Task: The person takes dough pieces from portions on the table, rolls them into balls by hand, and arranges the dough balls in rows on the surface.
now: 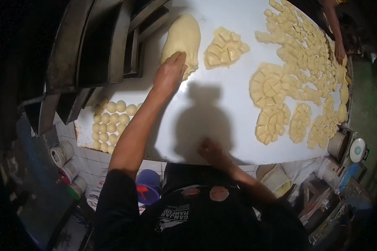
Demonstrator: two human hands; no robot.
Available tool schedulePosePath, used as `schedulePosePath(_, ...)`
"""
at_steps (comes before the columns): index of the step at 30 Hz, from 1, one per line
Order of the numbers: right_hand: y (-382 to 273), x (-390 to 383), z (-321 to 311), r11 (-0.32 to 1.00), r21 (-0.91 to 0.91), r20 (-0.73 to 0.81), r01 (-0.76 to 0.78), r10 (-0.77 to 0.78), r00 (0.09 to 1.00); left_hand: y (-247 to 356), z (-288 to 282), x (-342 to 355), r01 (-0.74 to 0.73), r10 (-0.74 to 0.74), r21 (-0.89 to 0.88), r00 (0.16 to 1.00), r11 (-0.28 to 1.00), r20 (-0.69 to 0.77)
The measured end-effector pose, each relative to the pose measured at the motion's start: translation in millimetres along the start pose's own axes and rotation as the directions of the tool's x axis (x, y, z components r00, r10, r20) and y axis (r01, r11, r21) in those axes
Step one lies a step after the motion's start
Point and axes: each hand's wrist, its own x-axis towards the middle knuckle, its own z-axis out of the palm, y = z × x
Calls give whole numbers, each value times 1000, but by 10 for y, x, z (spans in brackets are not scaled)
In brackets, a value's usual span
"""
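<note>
A large smooth lump of pale yellow dough (182,35) lies on the white table toward its far side. My left hand (170,73) has its fingers closed on the near end of this lump, where the dough looks torn and ragged. My right hand (215,154) is low over the table's near edge, partly in my shadow; its fingers look loosely bent and apart, with nothing seen in them. Right of the lump sits a flattened piece of dough (225,48) scored into wedges.
Rows of round dough balls (113,118) sit at the table's left corner. Dark metal pans (92,46) are stacked at the far left. Many cut dough pieces (270,85) cover the right side. Another person's arm (334,29) reaches in there. A purple bucket (148,184) stands below the table.
</note>
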Motion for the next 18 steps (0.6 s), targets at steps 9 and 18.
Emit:
schedulePosePath(9, 933, 207, -1019, 644, -608, 316, 463, -339, 886, 742, 151, -2752, -205, 138, 52, 805, 977, 577)
schedulePosePath(18, 1183, 244, -694, 382, -629, 70, 677, -839, 539, 816, 661, -3279, -74, 163, -282, 938, 956, 306)
